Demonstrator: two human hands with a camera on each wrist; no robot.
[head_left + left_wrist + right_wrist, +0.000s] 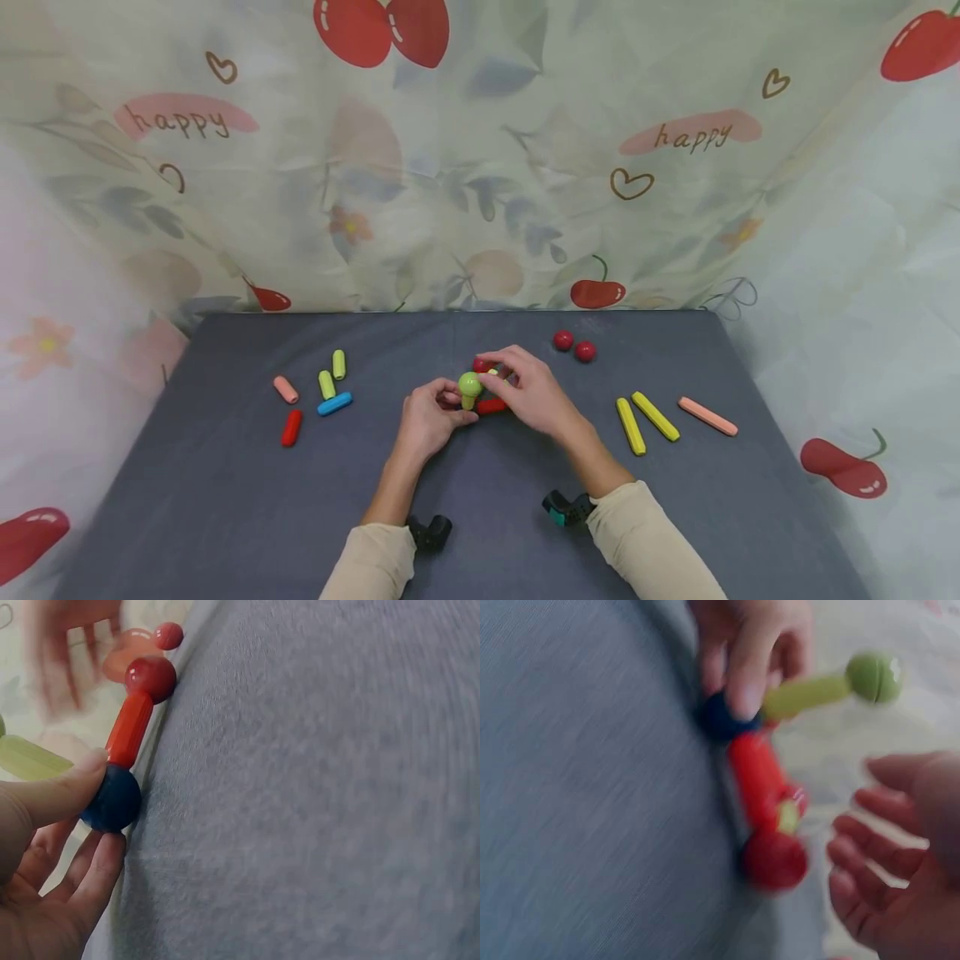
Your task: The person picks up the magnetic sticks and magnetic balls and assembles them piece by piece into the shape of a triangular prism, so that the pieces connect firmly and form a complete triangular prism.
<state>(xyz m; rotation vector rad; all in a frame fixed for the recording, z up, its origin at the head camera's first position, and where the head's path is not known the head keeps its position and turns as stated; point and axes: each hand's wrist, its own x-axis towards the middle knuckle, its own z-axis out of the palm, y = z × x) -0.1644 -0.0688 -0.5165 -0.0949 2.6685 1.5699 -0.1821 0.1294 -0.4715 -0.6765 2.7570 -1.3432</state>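
Observation:
My left hand (431,419) pinches a dark blue ball (112,799) between thumb and fingers at the middle of the table. From that ball a red rod (129,729) runs to a red ball (151,679). A yellow-green rod (808,696) also rises from the blue ball and carries a light green ball (874,677) on its end. Another red ball (482,365) and a short yellow-green piece (788,817) show beyond the red rod. My right hand (900,855) is beside the structure, fingers loosely bent and holding nothing, apart from the green ball.
To the left lie short rods: pink (286,389), red (292,427), blue (334,404) and two yellow-green (339,365). At the right are two red balls (574,346), two long yellow rods (643,423) and a long pink rod (708,416). A patterned curtain (450,167) stands behind the table.

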